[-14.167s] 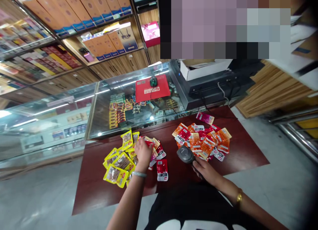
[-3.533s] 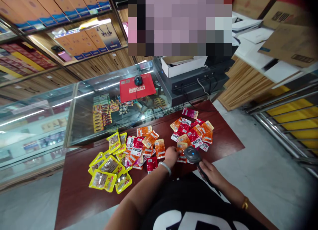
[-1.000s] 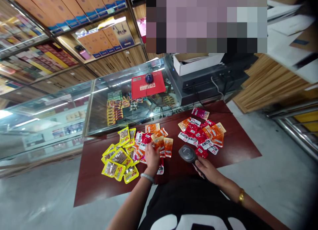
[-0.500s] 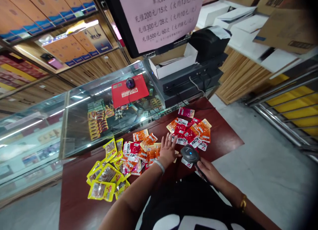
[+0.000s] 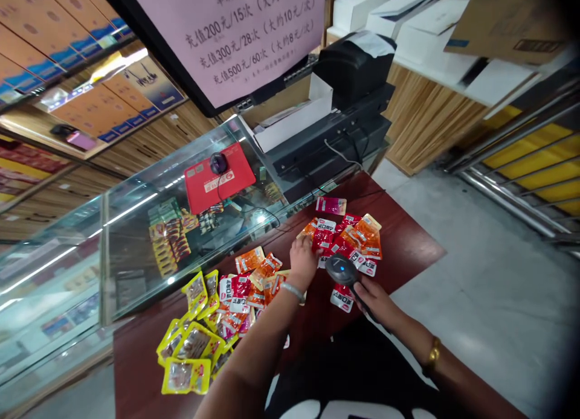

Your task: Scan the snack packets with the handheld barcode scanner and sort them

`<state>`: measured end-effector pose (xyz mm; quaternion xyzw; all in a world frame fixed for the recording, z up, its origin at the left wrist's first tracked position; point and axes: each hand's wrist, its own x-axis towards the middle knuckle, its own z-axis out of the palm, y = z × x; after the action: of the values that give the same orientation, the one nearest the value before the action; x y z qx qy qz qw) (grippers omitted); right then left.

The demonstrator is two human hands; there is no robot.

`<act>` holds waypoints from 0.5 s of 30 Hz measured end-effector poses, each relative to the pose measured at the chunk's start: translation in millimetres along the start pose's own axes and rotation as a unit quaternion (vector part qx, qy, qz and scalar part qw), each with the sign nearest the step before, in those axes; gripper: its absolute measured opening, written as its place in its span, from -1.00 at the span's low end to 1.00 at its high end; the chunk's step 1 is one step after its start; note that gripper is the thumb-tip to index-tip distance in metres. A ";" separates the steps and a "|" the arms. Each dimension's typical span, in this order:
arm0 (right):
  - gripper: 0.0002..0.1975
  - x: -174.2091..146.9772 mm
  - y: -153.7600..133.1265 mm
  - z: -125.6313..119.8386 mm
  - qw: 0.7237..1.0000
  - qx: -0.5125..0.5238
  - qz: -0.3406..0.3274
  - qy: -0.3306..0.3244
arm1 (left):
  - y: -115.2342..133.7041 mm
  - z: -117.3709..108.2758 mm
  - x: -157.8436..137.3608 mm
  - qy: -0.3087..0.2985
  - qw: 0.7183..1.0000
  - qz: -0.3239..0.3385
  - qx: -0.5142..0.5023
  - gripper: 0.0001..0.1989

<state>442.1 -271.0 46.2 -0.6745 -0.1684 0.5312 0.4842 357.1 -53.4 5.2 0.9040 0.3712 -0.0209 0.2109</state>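
My right hand [image 5: 369, 292] is wrapped round the handle of a black barcode scanner [image 5: 341, 268] with a blue light on top. The scanner's head hangs over the near edge of a pile of red and orange snack packets [image 5: 338, 241]. At the left edge of that pile, my left hand [image 5: 304, 259] has its fingers curled down; what they close on, if anything, is hidden. A single red-and-white packet [image 5: 342, 298] lies below the scanner. Left of my left wrist is a second heap of orange and red packets [image 5: 249, 286], with yellow packets [image 5: 194, 340] beside it.
The packets lie on a dark red tabletop [image 5: 408, 244]. Behind it stands a glass display counter [image 5: 136, 226] with a red mat [image 5: 203, 189] and a mouse [image 5: 218, 162]. A screen with a pink sheet [image 5: 235, 38] and a white box [image 5: 294, 120] stand farther back.
My left hand has gone from spread fingers to curled ones, at the right pile's left edge. The scanner has shifted slightly left and up in view. The camera view has turned.
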 end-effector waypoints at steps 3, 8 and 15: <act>-0.50 5.7 -2.8 -8.3 1.000 0.011 -0.021 0.007 | 26.0 3.3 47.8 -0.024 0.997 -0.071 0.019 -0.35; -0.50 8.7 -3.1 -18.4 0.999 0.038 -0.018 0.021 | 34.5 1.9 76.2 -0.095 0.989 -0.109 0.043 -0.39; -0.49 4.5 6.3 -17.7 1.000 0.016 -0.019 0.020 | 20.3 1.4 58.8 -0.106 0.989 -0.108 0.006 -0.55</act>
<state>457.6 -279.0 37.9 -0.6737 -0.1631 0.5113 0.5080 413.6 -27.9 -0.1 0.8528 0.4418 -0.1413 0.2398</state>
